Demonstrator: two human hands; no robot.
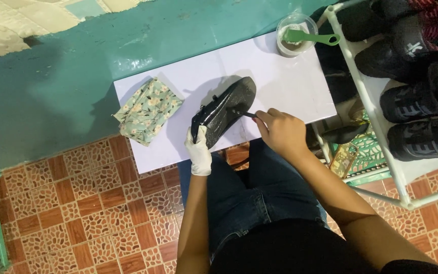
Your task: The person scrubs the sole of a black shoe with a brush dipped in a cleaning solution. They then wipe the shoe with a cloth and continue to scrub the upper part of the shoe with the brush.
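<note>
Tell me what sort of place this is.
Probably a home corner used for shoe cleaning: a white shoe rack full of dark shoes, patterned floor tiles, and a low white board holding the black shoe.

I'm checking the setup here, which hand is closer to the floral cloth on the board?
Left. The gloved left hand holds the near end of the black shoe, just right of the floral cloth. The bare right hand works a small tool beyond the shoe, farther from it.
</note>
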